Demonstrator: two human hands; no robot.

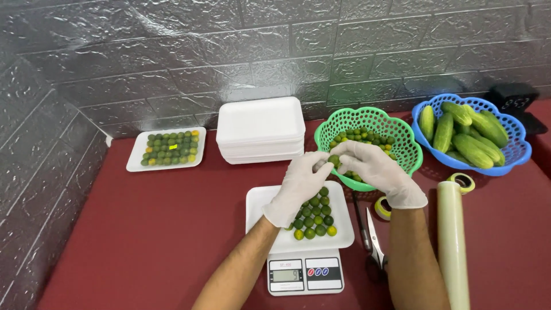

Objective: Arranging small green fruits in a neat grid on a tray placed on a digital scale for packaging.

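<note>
small green lime (333, 160), pinched between left hand (298, 186), right hand (373, 167) fingertips

White gloves cover the left hand (298, 186) and right hand (376, 166). The small limes (314, 217) are green and yellowish, on a white foam tray (261, 209). One basket (402, 135) is green, the other basket (513, 146) blue, the table (155, 229) dark red.

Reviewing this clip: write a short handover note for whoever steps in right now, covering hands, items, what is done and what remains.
Left hand, white-gloved, hovers over the white foam tray on the small digital kitchen scale; its fingers meet the right hand's.
Right hand, gloved, pinches one small green lime at the rim of the green plastic basket.
Done: the tray holds several rows of limes; a wrapped, filled tray lies far left.
Left: limes remain in the basket; the tray's left part is bare.
</note>
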